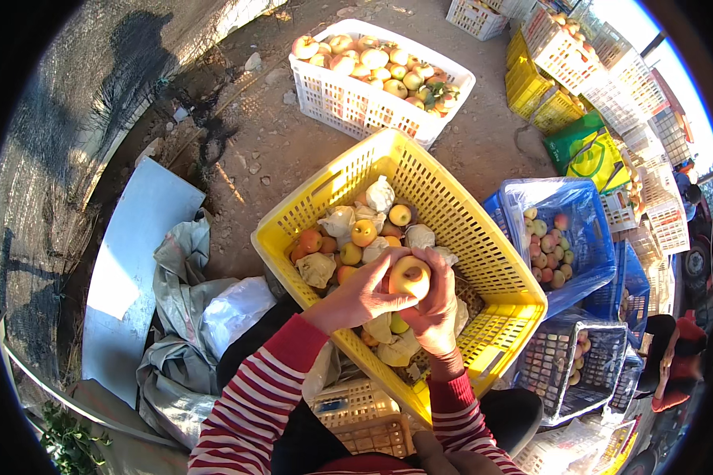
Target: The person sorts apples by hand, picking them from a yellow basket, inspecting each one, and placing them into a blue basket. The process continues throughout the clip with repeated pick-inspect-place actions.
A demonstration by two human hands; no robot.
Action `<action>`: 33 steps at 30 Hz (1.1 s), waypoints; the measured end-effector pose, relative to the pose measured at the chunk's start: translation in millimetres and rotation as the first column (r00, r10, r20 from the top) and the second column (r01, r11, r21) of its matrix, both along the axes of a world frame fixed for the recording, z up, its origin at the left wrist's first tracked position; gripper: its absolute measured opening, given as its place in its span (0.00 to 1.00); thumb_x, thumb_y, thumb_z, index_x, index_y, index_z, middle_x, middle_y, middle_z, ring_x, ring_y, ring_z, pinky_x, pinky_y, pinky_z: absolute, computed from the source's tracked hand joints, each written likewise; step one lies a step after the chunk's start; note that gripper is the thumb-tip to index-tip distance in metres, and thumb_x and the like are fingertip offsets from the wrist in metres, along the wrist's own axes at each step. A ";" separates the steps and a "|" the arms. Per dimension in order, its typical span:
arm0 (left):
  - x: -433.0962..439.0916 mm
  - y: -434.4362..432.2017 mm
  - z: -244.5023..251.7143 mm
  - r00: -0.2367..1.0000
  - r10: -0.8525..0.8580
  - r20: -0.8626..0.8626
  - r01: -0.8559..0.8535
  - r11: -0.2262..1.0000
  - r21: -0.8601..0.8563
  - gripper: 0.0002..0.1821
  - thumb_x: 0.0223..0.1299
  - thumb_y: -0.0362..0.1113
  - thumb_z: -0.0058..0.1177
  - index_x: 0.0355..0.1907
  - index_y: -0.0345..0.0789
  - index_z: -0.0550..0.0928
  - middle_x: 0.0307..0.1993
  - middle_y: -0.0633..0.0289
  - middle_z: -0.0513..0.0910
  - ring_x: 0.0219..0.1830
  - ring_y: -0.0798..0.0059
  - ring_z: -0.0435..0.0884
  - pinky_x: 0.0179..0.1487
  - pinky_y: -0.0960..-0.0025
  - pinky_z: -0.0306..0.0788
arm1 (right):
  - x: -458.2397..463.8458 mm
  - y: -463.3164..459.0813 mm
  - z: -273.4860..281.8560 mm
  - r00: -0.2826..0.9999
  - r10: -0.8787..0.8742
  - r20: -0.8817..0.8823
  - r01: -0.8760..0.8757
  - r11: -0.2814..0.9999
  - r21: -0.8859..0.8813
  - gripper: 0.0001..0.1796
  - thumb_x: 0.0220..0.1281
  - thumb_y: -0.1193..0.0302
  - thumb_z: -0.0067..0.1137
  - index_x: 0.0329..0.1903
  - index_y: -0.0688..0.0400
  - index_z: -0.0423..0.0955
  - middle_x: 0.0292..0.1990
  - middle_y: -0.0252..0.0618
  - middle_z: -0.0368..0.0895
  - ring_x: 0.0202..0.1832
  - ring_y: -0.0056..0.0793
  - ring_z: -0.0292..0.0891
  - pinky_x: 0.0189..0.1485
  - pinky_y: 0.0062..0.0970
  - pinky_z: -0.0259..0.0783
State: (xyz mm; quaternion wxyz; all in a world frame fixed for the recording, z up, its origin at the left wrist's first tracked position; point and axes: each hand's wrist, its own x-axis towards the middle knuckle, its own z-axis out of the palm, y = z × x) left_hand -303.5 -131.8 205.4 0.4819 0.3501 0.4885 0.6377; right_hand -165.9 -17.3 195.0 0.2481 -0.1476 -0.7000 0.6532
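Over the middle of a yellow plastic crate [451,202], both hands are closed around one pale yellow apple [409,276] with a brownish hollow facing up. My left hand [361,295] grips it from the left, its thumb across the near side. From the right, my right hand [438,303] cups the same fruit. Below them in the crate lie loose apples [363,233], red and yellow, mixed with several fruits in crumpled paper wrappers [316,270]. The hands hide part of the crate's contents.
Beyond stands a white crate [356,104] heaped with apples. To the right are a blue plastic-lined crate [576,196] of apples, a dark crate [588,368] and stacked crates [618,89]. Left lie a metal sheet [136,255] and grey tarpaulin [181,374]. A person [677,356] is far right.
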 end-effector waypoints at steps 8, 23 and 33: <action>-4.4 14.5 2.1 0.959 0.010 -0.282 -0.051 0.989 -0.139 0.35 0.65 0.36 0.68 0.70 0.33 0.67 0.57 0.58 0.79 0.58 0.74 0.80 0.63 0.69 0.75 | -2.7 7.5 9.9 0.998 -0.004 0.068 0.009 0.998 -0.064 0.45 0.48 0.83 0.69 0.72 0.63 0.62 0.66 0.42 0.69 0.69 0.35 0.68 0.76 0.37 0.62; 13.6 55.3 -58.4 0.803 -0.094 -0.589 -0.256 0.837 -0.483 0.26 0.68 0.53 0.57 0.49 0.29 0.80 0.40 0.46 0.87 0.43 0.57 0.87 0.47 0.59 0.77 | 458.5 29.6 101.9 0.665 -0.685 -0.298 0.217 0.559 -0.800 0.40 0.72 0.60 0.62 0.78 0.58 0.55 0.73 0.54 0.62 0.69 0.50 0.66 0.62 0.44 0.75; 58.4 17.5 -127.2 0.749 -0.320 -0.581 -0.158 0.764 -0.625 0.18 0.67 0.47 0.64 0.46 0.33 0.81 0.39 0.53 0.87 0.38 0.64 0.86 0.44 0.61 0.78 | 891.9 -257.7 -45.5 -0.513 -0.688 0.514 0.696 -0.684 -0.219 0.30 0.57 0.45 0.71 0.57 0.43 0.74 0.47 0.31 0.75 0.46 0.28 0.73 0.42 0.28 0.78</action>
